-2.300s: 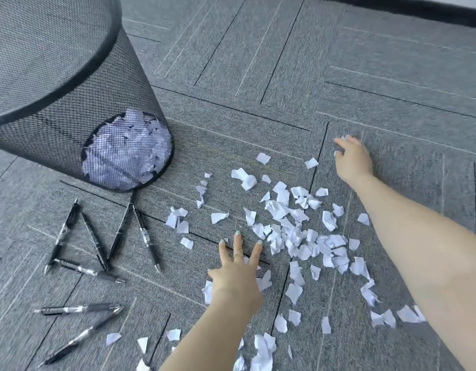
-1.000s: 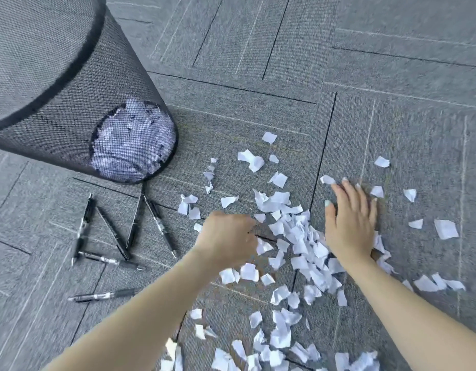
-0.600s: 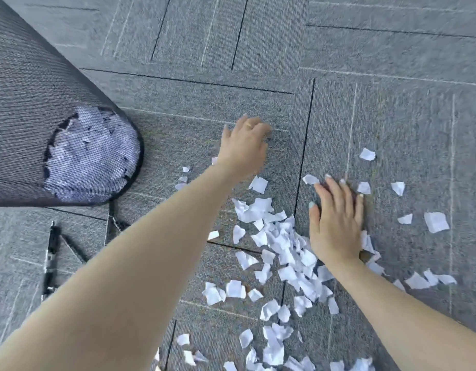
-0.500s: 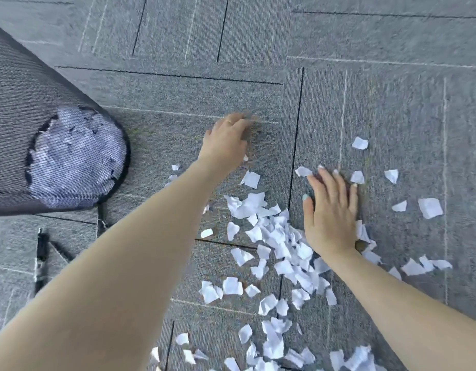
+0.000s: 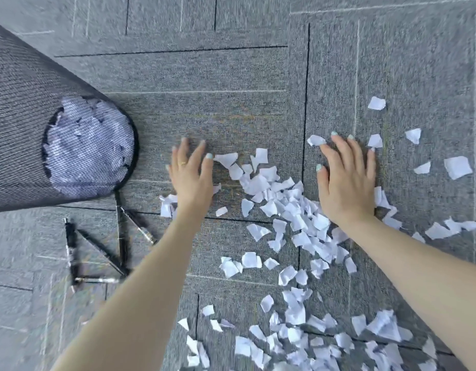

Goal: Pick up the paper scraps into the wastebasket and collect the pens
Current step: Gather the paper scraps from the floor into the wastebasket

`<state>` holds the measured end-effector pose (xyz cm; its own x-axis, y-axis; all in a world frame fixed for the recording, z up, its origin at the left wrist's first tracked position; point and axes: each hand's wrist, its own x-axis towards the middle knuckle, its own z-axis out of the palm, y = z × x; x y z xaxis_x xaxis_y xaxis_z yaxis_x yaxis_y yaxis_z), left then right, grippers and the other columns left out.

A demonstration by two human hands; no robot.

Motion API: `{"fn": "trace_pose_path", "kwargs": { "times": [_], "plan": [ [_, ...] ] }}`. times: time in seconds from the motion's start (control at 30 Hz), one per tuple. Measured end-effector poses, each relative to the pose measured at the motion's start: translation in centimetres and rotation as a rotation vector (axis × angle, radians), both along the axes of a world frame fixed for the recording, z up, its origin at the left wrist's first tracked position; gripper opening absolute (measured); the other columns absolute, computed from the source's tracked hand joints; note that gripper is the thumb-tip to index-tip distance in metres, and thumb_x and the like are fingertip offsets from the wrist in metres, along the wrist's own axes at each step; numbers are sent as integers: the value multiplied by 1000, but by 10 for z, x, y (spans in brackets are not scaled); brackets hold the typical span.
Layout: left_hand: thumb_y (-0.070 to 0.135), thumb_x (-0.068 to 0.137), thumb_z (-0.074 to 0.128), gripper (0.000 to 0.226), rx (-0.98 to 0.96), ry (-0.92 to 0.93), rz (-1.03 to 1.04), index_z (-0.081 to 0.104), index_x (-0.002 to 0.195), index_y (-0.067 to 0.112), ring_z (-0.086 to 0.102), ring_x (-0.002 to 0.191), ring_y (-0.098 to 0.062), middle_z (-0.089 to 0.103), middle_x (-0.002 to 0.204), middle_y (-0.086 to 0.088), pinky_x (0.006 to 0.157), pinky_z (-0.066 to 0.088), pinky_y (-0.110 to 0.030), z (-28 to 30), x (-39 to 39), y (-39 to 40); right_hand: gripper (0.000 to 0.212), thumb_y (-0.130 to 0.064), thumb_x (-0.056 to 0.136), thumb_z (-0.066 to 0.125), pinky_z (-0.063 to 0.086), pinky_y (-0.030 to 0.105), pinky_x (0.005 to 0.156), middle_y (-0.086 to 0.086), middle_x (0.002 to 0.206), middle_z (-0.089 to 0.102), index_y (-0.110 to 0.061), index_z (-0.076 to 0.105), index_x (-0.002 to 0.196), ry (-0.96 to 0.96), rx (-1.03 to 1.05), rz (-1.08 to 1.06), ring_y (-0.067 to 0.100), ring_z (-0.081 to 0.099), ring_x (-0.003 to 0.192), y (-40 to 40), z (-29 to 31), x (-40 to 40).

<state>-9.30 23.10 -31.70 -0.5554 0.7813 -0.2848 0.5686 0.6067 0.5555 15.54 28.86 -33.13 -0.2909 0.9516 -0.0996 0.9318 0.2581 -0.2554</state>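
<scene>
Both hands lie flat, fingers spread, grip wide and empty: the left hand (image 5: 190, 180) and right hand (image 5: 345, 180) flank a heap of torn white paper scraps (image 5: 282, 202) on the grey carpet-tile floor (image 5: 231, 76). The black wire-mesh wastebasket (image 5: 57, 135), cut off at left, shows scraps inside. The blurred black pens (image 5: 97, 250) lie below it.

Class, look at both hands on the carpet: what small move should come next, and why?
Probably draw the left hand and right hand together, since both lie open and flat on either side of the paper scraps, bunching them for one scoop into the wastebasket.
</scene>
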Motion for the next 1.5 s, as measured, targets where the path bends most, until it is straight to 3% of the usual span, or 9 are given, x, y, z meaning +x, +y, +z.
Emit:
{"fn": "trace_pose_path", "kwargs": {
  "times": [0.2, 0.4, 0.6, 0.8, 0.93, 1.1, 1.27, 1.4, 1.5],
  "plan": [
    [44, 87, 38, 38, 243, -225, 78, 57, 118, 34, 40, 120, 2, 47, 126, 16, 99, 38, -27, 28, 57, -67, 46, -31, 90, 25, 5, 51, 114, 3, 148, 30, -19, 37, 133, 10, 2, -4, 24, 17, 140, 0, 0, 1],
    [35, 93, 44, 44, -45, -59, 339, 40, 137, 31, 6, 142, -13, 17, 153, 11, 115, 11, -48, 7, 3, -72, 44, -29, 91, 29, 4, 50, 114, 4, 148, 30, -18, 38, 132, 43, 31, 6, 25, 17, 140, 0, -3, 1],
    [31, 91, 49, 26, 224, -304, 196, 70, 101, 20, 51, 106, 2, 60, 112, 10, 96, 42, -30, 42, 72, -96, 40, -28, 94, 34, 4, 49, 115, 3, 148, 31, -18, 40, 132, 63, 56, 15, 23, 17, 140, -1, -7, 2],
    [42, 91, 44, 58, -193, -162, -35, 22, 144, 32, -1, 143, -16, 3, 156, 4, 115, 4, -49, 30, 47, -71, 34, -27, 93, 40, 10, 48, 115, 2, 141, 41, -17, 49, 123, 244, 102, -40, 21, 28, 136, -2, -3, 3],
    [38, 91, 45, 52, -178, -163, -214, 30, 140, 33, 6, 142, -13, 4, 154, 14, 114, 14, -51, 29, 70, -106, 28, -20, 89, 45, 20, 47, 111, 10, 129, 45, -8, 50, 113, 414, 116, -48, 26, 38, 125, 5, 10, -9],
    [43, 88, 48, 65, -296, -134, -404, 15, 144, 38, -10, 140, -4, -9, 152, 20, 113, 5, -44, 30, 88, -135, 37, -27, 94, 40, 7, 46, 112, 3, 142, 39, -15, 47, 129, 211, -92, 195, 24, 30, 135, 9, 9, -32],
    [45, 86, 53, 73, -372, -133, -491, 12, 145, 30, -1, 142, -9, -2, 155, 11, 113, 5, -40, 39, 75, -126, 34, -29, 92, 36, 47, 33, 76, 7, 86, 60, -9, 64, 88, 488, -94, 216, 19, 54, 71, -61, 23, -11],
    [43, 89, 51, 56, -172, 76, -393, 30, 134, 18, 55, 109, -18, 53, 126, -3, 94, 47, -35, 58, 66, -90, 33, -30, 87, 39, 36, 39, 93, 4, 114, 55, -17, 62, 106, 468, 135, -186, 22, 51, 106, -50, 17, 12],
    [39, 90, 49, 48, 8, 215, -316, 36, 133, 22, 48, 116, -22, 48, 128, -5, 102, 39, -43, 64, 56, -36, 33, -29, 88, 43, 15, 49, 109, 0, 139, 42, -21, 53, 119, 319, 108, -299, 22, 34, 130, -36, 9, 44]
  ]
}}
